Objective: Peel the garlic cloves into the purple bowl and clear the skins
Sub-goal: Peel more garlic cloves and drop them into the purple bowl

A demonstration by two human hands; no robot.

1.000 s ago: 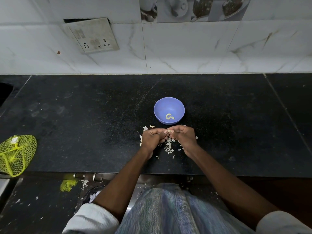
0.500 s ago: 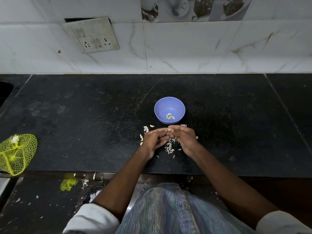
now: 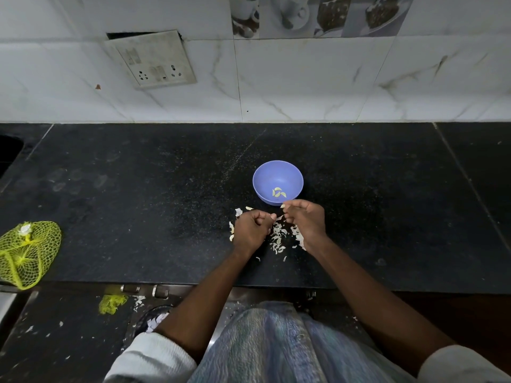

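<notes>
Clove (image 3: 282,206): small pale piece pinched at fingertips of right hand (image 3: 304,219), just at the near rim of the bowl (image 3: 262,172), not yet in it. Right fingers curled round it, thumb + forefinger closing on the clove.

Left hand (image 3: 250,230) sits just beside right, a small gap btwn them, fingers curled in a loose fist w/ thumb tip against forefinger. Can't tell if it's pinching a bit of skin or nothing.

Bowl: purple, upright on the counter (image 3: 138,203), just beyond both hands. A few peeled cloves (image 3: 278,192) lie in its bottom.

Skins (image 3: 279,239): white flakes scattered on counter under and btwn the hands, some by the left hand's outer side, a couple of stray bits nearer the counter edge.

Further out: yellow net bag (image 3: 27,252) at far left edge of counter, well apart from the bowl. Yellow net scrap (image 3: 112,303) and white bits on the lower surface below the counter edge. Socket plate (image 3: 152,60), tilted, on the white tiled wall (image 3: 304,78) behind.
</notes>
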